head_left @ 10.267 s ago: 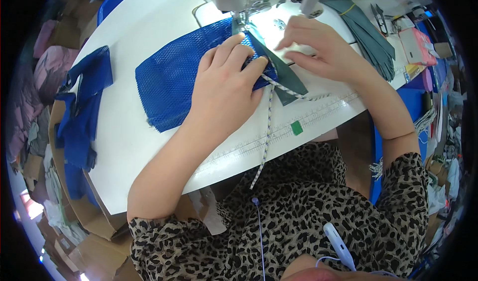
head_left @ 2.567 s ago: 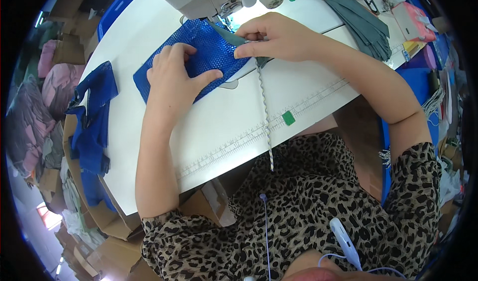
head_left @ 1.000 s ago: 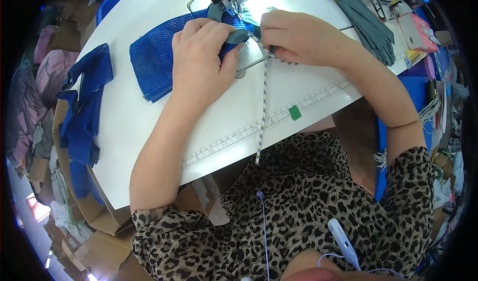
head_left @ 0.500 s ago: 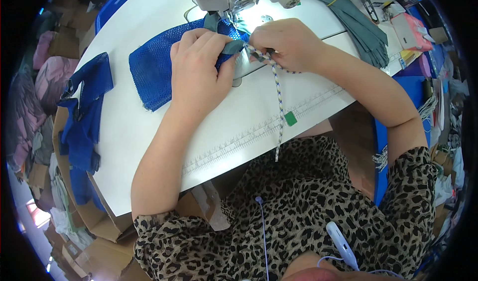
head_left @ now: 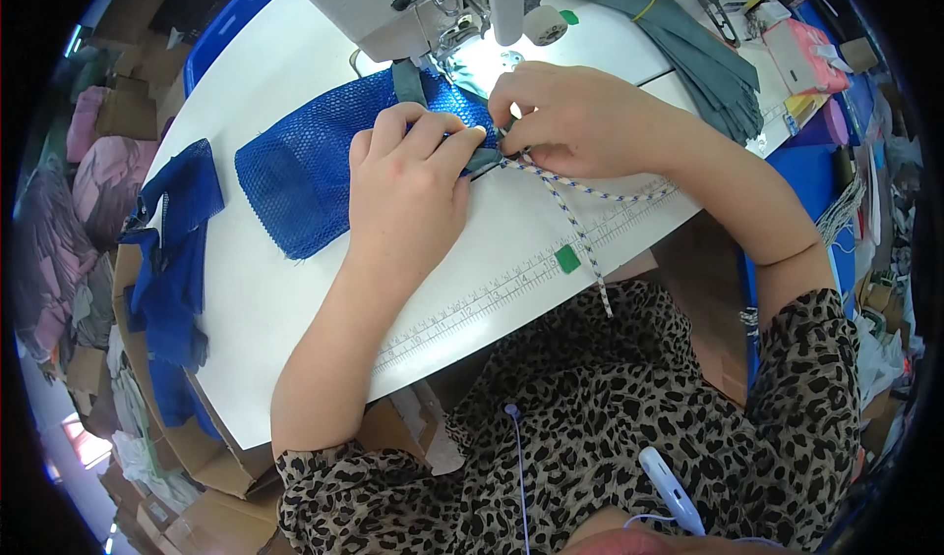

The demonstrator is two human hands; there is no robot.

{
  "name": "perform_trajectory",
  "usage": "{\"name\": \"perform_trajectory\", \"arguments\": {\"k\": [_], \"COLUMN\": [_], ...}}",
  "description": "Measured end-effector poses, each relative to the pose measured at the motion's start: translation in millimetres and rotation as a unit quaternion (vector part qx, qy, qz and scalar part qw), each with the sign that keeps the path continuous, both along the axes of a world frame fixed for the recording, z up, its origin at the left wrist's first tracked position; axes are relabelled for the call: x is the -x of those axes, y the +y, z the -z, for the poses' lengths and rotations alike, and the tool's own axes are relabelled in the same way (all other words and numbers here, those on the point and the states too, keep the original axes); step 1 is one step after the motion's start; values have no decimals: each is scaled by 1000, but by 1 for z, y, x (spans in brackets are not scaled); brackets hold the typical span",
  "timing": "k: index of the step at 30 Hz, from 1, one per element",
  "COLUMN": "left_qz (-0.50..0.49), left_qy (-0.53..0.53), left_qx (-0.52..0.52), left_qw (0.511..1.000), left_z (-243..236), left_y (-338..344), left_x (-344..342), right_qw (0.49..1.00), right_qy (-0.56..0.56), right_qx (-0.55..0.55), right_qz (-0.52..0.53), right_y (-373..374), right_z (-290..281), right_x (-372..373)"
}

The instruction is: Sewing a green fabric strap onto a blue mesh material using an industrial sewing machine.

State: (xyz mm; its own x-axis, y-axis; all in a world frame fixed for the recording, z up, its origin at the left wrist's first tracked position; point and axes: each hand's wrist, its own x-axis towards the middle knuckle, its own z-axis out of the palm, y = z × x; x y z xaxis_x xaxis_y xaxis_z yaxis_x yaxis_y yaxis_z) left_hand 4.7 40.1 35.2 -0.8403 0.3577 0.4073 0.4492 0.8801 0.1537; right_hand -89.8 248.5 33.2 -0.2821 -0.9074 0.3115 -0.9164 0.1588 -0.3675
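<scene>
A blue mesh piece [head_left: 295, 172] with a grey strip [head_left: 406, 81] lies on the white table below the sewing machine head [head_left: 393, 4]. My left hand [head_left: 408, 191] has bent, closed fingers pressing and gripping the mesh and strip at their right end. Just beside it, my right hand [head_left: 580, 122] pinches at the strip where a speckled white cord [head_left: 560, 201] comes out; what lies between those fingertips is partly hidden. The cord runs in two lengths across the table, one hanging over the front edge, the other lying toward the right.
Blue offcuts [head_left: 167, 250] hang over the table's left edge [head_left: 226, 378] beside cardboard boxes. A fan of grey strips [head_left: 698, 83] lies at upper right, with thread snips [head_left: 713, 14] and a pink box [head_left: 796, 58]. A printed ruler [head_left: 462, 314] runs along the front edge.
Both hands and the mesh piece have shifted lower in the picture over the last half second. The cord's lengths have swung rightward and spread apart.
</scene>
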Motion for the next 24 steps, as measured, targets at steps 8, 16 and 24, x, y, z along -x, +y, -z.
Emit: {"name": "perform_trajectory", "arguments": {"k": [8, 16, 24], "left_qz": [-6, -21, -18], "left_qy": [18, 33, 29], "left_qx": [27, 26, 30], "left_qw": [999, 999, 999], "left_z": [3, 3, 3], "left_y": [7, 13, 14], "left_x": [0, 0, 0], "right_qw": [1000, 999, 969], "right_qy": [-23, -7, -210], "right_qx": [-13, -33, 76], "right_qz": [5, -1, 102], "right_y": [3, 3, 9], "right_z": [2, -2, -2], "right_x": [4, 3, 26]}}
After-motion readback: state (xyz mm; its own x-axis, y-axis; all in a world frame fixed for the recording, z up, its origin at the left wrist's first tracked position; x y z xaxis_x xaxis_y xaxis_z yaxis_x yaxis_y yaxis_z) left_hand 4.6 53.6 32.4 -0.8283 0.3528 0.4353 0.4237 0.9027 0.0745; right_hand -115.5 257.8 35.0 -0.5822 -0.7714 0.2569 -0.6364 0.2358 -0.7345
